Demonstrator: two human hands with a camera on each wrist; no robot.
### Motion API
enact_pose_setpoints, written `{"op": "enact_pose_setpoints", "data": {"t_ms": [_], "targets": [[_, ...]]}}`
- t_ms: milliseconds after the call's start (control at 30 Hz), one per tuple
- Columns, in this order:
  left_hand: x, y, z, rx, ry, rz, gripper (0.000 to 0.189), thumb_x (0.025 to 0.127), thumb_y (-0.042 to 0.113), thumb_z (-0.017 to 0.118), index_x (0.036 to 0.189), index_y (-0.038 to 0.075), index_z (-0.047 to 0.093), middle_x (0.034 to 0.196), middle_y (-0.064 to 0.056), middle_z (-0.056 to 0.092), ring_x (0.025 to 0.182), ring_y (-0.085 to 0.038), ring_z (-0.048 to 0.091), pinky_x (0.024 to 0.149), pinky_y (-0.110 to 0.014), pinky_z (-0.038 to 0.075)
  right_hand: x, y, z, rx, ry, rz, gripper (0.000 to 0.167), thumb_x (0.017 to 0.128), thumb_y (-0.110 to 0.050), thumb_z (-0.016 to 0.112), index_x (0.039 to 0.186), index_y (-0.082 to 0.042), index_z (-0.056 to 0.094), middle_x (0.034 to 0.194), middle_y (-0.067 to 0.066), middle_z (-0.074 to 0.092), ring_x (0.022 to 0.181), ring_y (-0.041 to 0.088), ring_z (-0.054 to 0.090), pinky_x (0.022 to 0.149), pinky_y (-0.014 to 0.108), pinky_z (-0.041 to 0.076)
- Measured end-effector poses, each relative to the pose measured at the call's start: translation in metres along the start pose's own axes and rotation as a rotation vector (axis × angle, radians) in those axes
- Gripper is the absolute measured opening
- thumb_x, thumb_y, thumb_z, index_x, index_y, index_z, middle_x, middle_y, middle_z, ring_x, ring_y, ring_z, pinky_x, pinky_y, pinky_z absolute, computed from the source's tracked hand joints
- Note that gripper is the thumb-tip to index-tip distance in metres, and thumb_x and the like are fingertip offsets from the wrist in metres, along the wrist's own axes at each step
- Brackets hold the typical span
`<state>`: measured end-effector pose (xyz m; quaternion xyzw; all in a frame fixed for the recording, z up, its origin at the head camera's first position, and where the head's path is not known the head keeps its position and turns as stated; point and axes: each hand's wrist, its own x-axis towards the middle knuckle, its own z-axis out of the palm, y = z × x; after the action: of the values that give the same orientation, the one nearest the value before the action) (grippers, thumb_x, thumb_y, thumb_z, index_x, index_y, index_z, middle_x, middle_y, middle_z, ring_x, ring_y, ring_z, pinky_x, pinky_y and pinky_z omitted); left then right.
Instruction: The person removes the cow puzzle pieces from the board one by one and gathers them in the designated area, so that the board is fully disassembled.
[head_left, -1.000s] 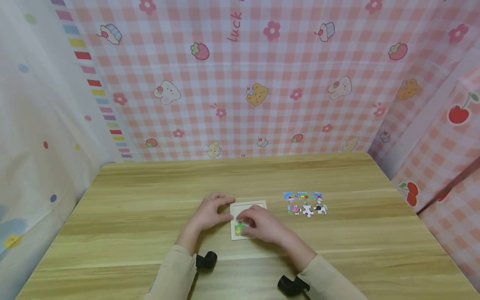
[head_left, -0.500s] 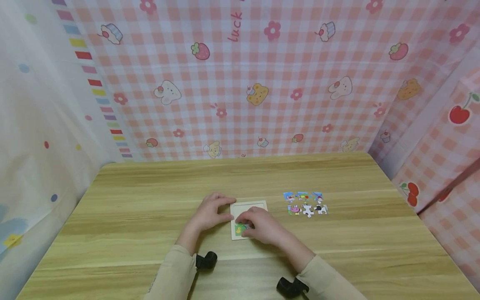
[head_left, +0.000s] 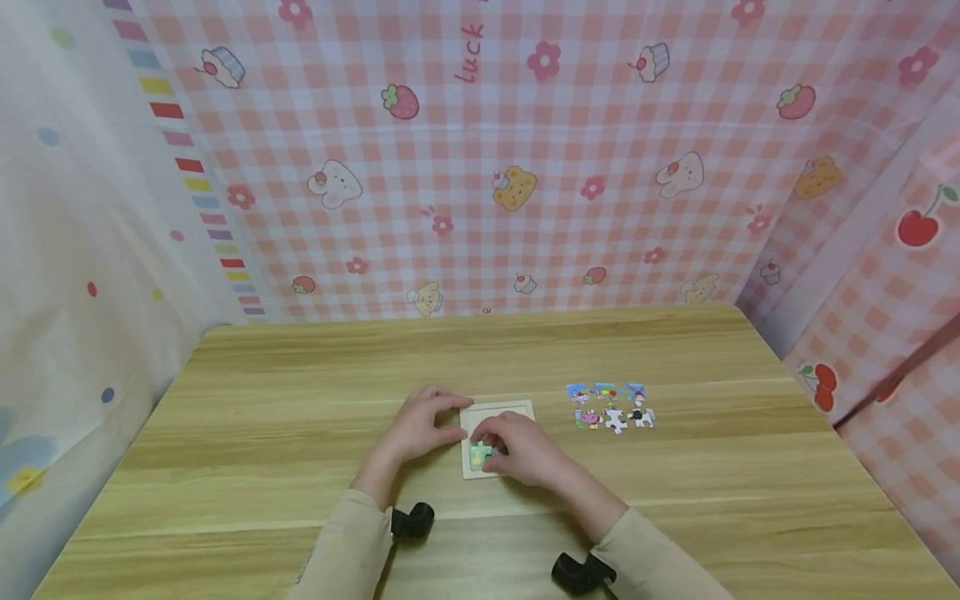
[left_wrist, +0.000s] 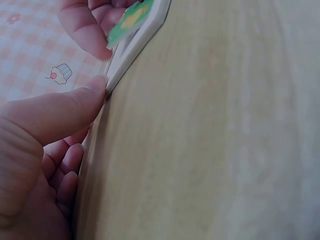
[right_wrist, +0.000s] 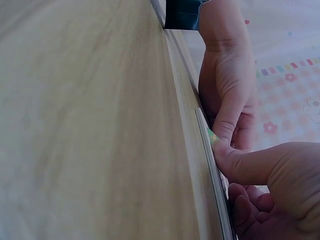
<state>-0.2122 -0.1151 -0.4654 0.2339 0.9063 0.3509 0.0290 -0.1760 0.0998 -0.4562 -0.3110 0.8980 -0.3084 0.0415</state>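
A square, pale puzzle tray (head_left: pixel 463 467) lies on the table. My right hand (head_left: pixel 521 447) is over its right part, pinching a green puzzle piece with a yellow figure (head_left: pixel 478 456) between thumb and fingers at the tray's lower left corner. In the left wrist view the green piece (left_wrist: pixel 131 21) sits tilted against the tray rim. My left hand (head_left: pixel 422 423) rests at the tray's left side, thumb against the edge and index finger near the upper corner. The right hand hides much of the tray's inside.
Several loose puzzle pieces (head_left: pixel 612 419) lie in two rows to the right of the tray, pictured in blue, pink, white and black. A wood-grain table (head_left: pixel 300 375) spans the view, with a pink checked cloth (head_left: pixel 465 233) hanging behind it.
The green piece looks brighter and more tilted than half a second ago. My right hand has shifted only slightly, and the left hand stays where it was.
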Motion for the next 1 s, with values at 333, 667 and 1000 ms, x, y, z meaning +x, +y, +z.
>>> {"op": "enact_pose_setpoints", "data": {"t_ms": [333,667,1000], "targets": [[0.0007,-0.0017,-0.0005,-0.006,-0.003,0.004,0.042,0.084,0.019,0.080,0.124,0.014,0.069,0.122,-0.008,0.060,0.117,-0.030,0.050,0.103,-0.050,0.039,-0.0011,0.0011,0.0006,0.088,0.015,0.020,0.024,0.083,-0.006,0.078,0.103,-0.013,0.066,0.084,-0.007,0.055,0.078,0.010,0.051,0.072,0.028,0.045],[-0.0002,-0.0008,-0.0011,0.009,0.000,0.013,0.043,0.084,0.019,0.080,0.125,0.014,0.069,0.122,-0.008,0.060,0.117,-0.030,0.050,0.103,-0.050,0.039,-0.0037,0.0031,0.0002,0.216,0.048,0.045,0.018,0.089,-0.001,0.071,0.100,-0.014,0.065,0.081,-0.009,0.057,0.077,0.009,0.053,0.071,0.027,0.046],[-0.0008,-0.0011,-0.0009,-0.001,0.002,0.018,0.042,0.084,0.019,0.080,0.124,0.013,0.069,0.122,-0.008,0.060,0.116,-0.031,0.050,0.102,-0.051,0.039,-0.0082,0.0058,-0.0030,0.255,0.047,0.039,0.016,0.091,-0.002,0.069,0.100,-0.014,0.064,0.082,-0.009,0.057,0.078,0.009,0.054,0.073,0.027,0.046]]}}
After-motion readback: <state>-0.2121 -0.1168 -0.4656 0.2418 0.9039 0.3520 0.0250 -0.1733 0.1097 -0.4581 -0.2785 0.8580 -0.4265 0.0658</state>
